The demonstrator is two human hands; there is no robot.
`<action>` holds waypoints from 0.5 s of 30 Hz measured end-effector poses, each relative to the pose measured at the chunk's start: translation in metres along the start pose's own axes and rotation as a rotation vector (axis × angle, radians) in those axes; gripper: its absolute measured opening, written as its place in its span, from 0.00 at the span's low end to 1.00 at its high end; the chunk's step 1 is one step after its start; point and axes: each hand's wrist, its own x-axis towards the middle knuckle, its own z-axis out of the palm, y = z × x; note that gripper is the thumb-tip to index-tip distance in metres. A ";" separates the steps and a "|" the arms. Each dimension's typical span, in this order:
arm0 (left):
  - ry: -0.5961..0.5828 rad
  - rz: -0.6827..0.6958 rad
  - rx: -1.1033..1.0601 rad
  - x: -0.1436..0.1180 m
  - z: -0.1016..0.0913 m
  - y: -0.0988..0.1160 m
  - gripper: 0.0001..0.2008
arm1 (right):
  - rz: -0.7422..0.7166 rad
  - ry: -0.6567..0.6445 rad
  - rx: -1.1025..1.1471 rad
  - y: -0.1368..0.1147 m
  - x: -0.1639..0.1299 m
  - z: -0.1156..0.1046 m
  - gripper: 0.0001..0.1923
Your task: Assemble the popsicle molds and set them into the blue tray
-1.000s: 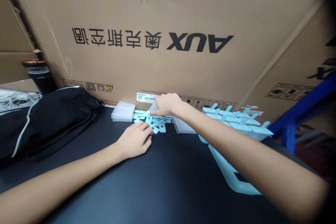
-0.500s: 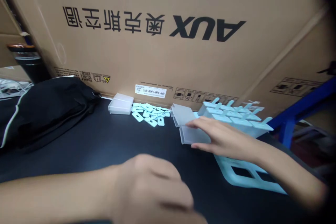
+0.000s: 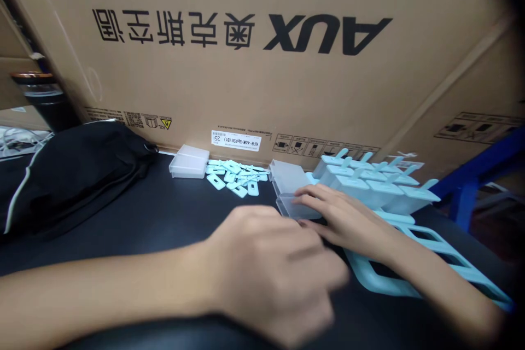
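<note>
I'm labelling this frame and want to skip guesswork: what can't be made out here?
Head view, the only one:
- Left hand: motion-blurred, so its fingers and whether it holds anything are unclear.
- Clear plastic box: partly covered by the right hand; contents not visible.
- Light blue rack: crossed by the right forearm.
- White label on the cardboard box: print too small.
- Right corners: darkened by the lens edge.
</note>
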 end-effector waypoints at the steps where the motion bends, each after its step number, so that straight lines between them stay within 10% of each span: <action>1: -0.001 -0.057 -0.006 0.014 -0.004 -0.012 0.10 | 0.007 0.012 -0.012 0.000 0.000 0.001 0.15; 8: -0.223 -0.532 -0.012 0.018 0.014 -0.062 0.08 | 0.066 0.020 -0.087 -0.002 -0.002 0.005 0.13; 15: -0.303 -0.541 -0.034 0.022 0.023 -0.068 0.10 | 0.033 0.054 -0.062 0.001 -0.006 0.002 0.15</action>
